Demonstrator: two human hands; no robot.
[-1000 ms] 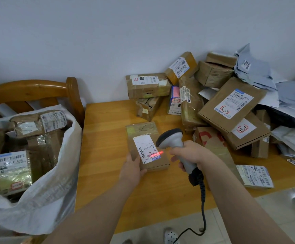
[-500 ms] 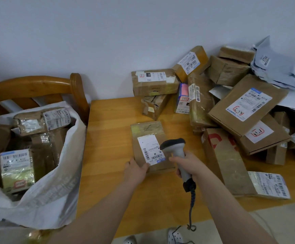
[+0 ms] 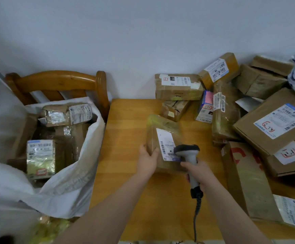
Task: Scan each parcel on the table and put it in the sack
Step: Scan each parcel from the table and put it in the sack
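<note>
Parcels [image 3: 270,124] lie heaped over the right and far side of the wooden table [image 3: 125,187]. On the left, a white sack [image 3: 69,191] stands open in front of a wooden chair [image 3: 55,81], with several taped boxes [image 3: 41,155] inside. One brown parcel [image 3: 162,136] sits mid-table, blurred, its white label [image 3: 166,140] facing up. A grey scanner [image 3: 187,152] hangs with its head over the label's near right corner. The right hand [image 3: 198,173] has its fingers wrapped round the scanner's handle. The left hand [image 3: 147,160] grips the parcel's near left corner, thumb on top.
</note>
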